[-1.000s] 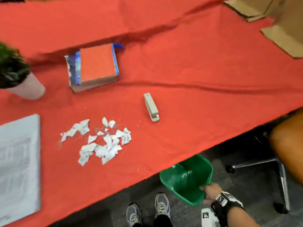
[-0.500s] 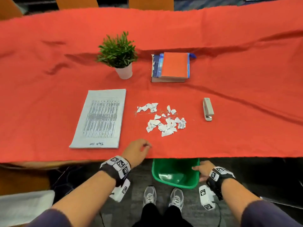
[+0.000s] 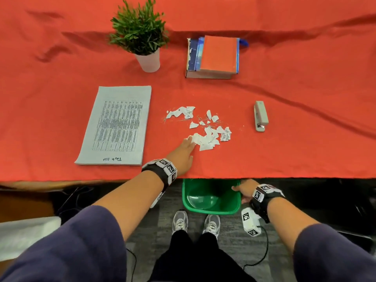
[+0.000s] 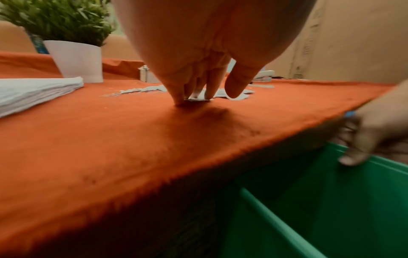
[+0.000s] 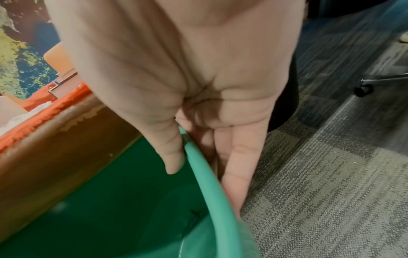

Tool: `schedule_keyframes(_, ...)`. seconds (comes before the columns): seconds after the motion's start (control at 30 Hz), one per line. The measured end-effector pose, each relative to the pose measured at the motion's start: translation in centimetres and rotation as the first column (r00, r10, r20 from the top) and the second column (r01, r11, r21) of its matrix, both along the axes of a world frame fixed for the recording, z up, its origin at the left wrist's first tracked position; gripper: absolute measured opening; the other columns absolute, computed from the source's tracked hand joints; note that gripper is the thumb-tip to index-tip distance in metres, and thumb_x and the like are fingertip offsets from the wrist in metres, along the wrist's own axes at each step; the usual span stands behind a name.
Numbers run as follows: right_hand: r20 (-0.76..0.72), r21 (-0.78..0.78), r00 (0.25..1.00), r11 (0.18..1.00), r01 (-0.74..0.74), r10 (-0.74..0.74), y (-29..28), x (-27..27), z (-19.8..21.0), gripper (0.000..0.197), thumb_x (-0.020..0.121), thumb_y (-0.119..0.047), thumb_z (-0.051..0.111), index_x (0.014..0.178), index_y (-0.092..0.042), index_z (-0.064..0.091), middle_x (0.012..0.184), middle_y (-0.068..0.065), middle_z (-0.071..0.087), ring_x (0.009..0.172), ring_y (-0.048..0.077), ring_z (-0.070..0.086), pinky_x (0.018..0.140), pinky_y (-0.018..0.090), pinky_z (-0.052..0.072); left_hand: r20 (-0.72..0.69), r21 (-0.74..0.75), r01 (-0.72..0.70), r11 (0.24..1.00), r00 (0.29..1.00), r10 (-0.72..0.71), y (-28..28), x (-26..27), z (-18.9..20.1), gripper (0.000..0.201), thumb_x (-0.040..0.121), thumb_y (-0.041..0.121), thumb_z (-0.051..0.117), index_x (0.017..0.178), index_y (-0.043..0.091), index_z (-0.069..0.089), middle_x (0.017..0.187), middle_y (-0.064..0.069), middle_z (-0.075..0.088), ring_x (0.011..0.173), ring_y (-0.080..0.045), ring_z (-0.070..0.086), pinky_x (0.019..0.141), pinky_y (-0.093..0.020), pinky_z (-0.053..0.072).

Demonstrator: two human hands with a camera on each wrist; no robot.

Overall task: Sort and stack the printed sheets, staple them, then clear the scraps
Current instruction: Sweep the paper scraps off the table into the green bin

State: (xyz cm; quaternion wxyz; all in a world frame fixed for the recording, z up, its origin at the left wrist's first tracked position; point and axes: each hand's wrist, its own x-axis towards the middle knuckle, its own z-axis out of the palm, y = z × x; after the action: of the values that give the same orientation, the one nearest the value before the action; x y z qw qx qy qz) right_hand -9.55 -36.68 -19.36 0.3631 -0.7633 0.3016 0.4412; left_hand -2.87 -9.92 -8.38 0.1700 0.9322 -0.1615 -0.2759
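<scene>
Torn white paper scraps [image 3: 205,129] lie in a loose heap on the red tablecloth [image 3: 284,155], and show low in the left wrist view as scraps [image 4: 143,89]. My left hand [image 3: 188,144] reaches over the cloth with straight fingers, fingertips [image 4: 180,100] touching the near edge of the heap. My right hand [image 3: 241,190] grips the rim of a green bin [image 3: 211,209] held below the table's front edge, thumb inside and fingers [image 5: 238,167] outside the rim [image 5: 212,188]. The stack of printed sheets [image 3: 118,127] lies left of the scraps. A grey stapler [image 3: 260,118] lies to their right.
A potted plant [image 3: 142,35] in a white pot stands at the back, with a pile of books [image 3: 213,58] to its right. My feet [image 3: 196,224] stand on grey carpet under the bin. A chair's wheeled base [image 5: 364,89] is off to the right.
My left hand has moved forward from the table's front edge to the scraps. The bin stays under the edge in my right hand; a second ago it was off to the right.
</scene>
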Motion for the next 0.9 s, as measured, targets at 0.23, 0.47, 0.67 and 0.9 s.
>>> schedule_keyframes(0.23, 0.004, 0.013, 0.999, 0.999, 0.037, -0.037, -0.5, -0.1, -0.1, 0.056, 0.083, -0.023, 0.072, 0.127, 0.005, 0.052, 0.105, 0.022, 0.071, 0.083, 0.037, 0.073, 0.076, 0.053, 0.058, -0.043, -0.071, 0.256, 0.964, 0.965, -0.259, -1.0, -8.4, 0.6, 0.058, 0.1, 0.011, 0.033, 0.153, 0.007, 0.01, 0.161, -0.005, -0.008, 0.149, -0.018, -0.003, 0.116, -0.023, 0.006)
schedule_keyframes(0.47, -0.019, 0.066, 0.999, 0.996, 0.051, -0.05, -2.6, -0.1, -4.6, 0.069, 0.077, -0.024, 0.074, 0.135, 0.001, 0.047, 0.104, 0.022, 0.072, 0.08, 0.038, 0.073, 0.072, 0.055, 0.058, 0.012, -0.164, 0.218, 0.962, 0.976, -0.219, -1.7, -7.7, 3.1, 0.037, 0.1, 0.017, 0.036, 0.133, 0.016, 0.053, 0.137, -0.003, 0.054, 0.123, -0.019, 0.053, 0.103, -0.032, 0.044)
schedule_keyframes(0.67, -0.032, 0.042, 0.996, 0.995, 0.088, -0.087, -1.0, 0.0, -0.4, 0.039, 0.083, -0.016, 0.072, 0.114, 0.004, 0.057, 0.099, 0.021, 0.073, 0.085, 0.039, 0.072, 0.075, 0.056, 0.057, 0.146, -0.112, 0.034, 0.993, 0.989, -0.017, -3.1, 1.7, 2.3, 0.049, 0.099, 0.016, 0.037, 0.147, 0.014, 0.033, 0.158, -0.005, 0.023, 0.147, -0.021, 0.017, 0.117, -0.032, 0.015)
schedule_keyframes(0.9, -0.052, 0.04, 0.994, 0.994, 0.101, -0.099, -0.5, 0.1, 0.9, 0.026, 0.086, -0.015, 0.068, 0.104, 0.003, 0.061, 0.101, 0.021, 0.072, 0.09, 0.038, 0.071, 0.081, 0.053, 0.057, 0.0, -0.063, 0.195, 0.979, 0.981, -0.195, -3.7, 1.1, -0.8, 0.056, 0.102, 0.02, 0.033, 0.153, 0.013, 0.012, 0.161, -0.006, -0.001, 0.149, -0.024, -0.004, 0.118, -0.033, 0.004)
